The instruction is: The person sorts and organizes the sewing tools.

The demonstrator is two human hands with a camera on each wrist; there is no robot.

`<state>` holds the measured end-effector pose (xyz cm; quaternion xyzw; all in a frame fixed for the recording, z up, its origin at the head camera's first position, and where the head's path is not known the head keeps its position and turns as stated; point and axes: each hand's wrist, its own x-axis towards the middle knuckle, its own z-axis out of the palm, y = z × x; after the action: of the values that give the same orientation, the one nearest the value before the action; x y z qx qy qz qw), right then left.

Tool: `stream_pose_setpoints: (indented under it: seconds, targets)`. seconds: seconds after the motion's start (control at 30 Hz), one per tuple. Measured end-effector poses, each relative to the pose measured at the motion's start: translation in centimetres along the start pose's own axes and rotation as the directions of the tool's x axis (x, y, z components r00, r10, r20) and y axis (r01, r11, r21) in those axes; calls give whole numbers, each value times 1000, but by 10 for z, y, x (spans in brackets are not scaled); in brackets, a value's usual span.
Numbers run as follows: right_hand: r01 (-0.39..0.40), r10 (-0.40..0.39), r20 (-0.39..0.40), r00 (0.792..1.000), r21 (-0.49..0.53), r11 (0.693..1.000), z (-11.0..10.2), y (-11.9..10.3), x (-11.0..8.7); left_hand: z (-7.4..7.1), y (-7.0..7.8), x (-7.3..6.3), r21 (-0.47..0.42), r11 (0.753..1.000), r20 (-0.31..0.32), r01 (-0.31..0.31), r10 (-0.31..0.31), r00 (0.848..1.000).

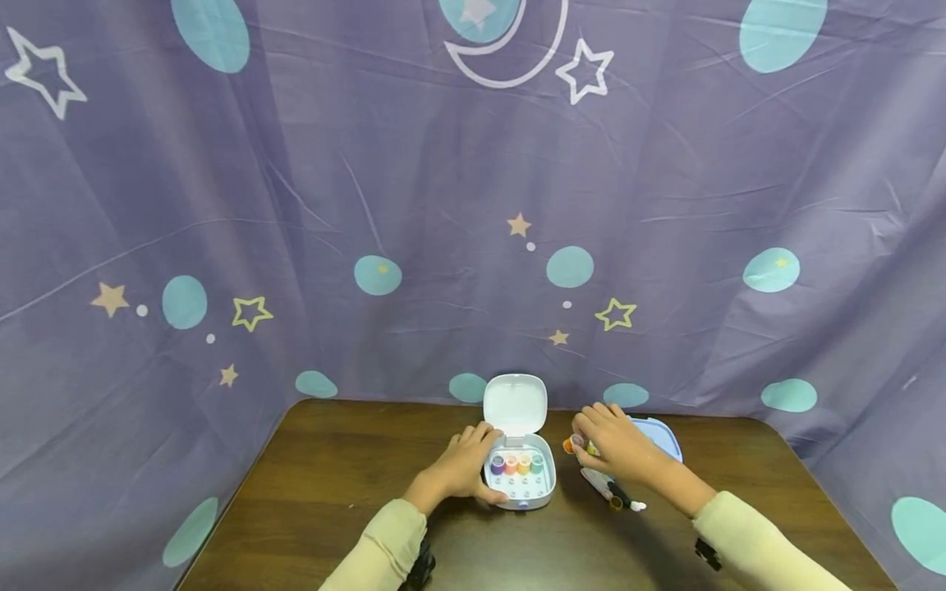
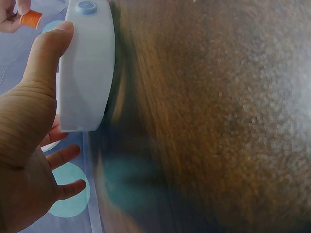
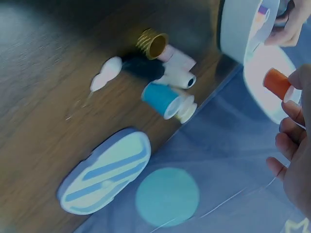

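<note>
Upper right in the right wrist view, the orange spool (image 3: 277, 83) is pinched by the right grip (image 1: 612, 443): probably light, stiff, best rim-held. The box (image 2: 87, 73) is clasped by the left grip (image 1: 464, 465).

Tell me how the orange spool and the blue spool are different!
The orange spool is bright orange around its middle, but the blue spool is blue.
The orange spool is held in the right hand, while the blue spool is on the table.
Both are small spools with a pale end showing.
</note>
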<state>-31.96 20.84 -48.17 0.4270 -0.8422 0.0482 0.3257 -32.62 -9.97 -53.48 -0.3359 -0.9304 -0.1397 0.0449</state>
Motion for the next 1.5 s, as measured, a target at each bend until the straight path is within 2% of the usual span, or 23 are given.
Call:
stream_pose_setpoints:
  seconds: [0.3,0.57,0.7,0.97,1.17,1.33,1.5]
  targets:
    - [110,-109,45,993,-19,994,3,-23,36,-2,0,3,21,1000,-6,-6,6,1000]
    - [216,-205,134,969,-75,973,14,-38,54,-2,1,2,28,1000,-6,-8,9,1000]
    - [266,-248,177,952,-87,960,21,-44,57,-2,0,3,23,1000,-7,-13,13,1000]
    - [298,-258,306,916,-90,950,32,-49,60,-1,-2,2,31,999,15,-33,33,999]
    - [329,-277,337,900,-109,938,41,-50,66,-4,-4,5,25,1000,34,-7,6,999]
    - [354,-285,380,880,-124,927,45,-55,67,-1,-4,4,18,1000,29,-6,5,1000]
    - [393,-320,374,870,-136,909,48,-63,64,2,-3,0,3,1000,36,-10,10,999]
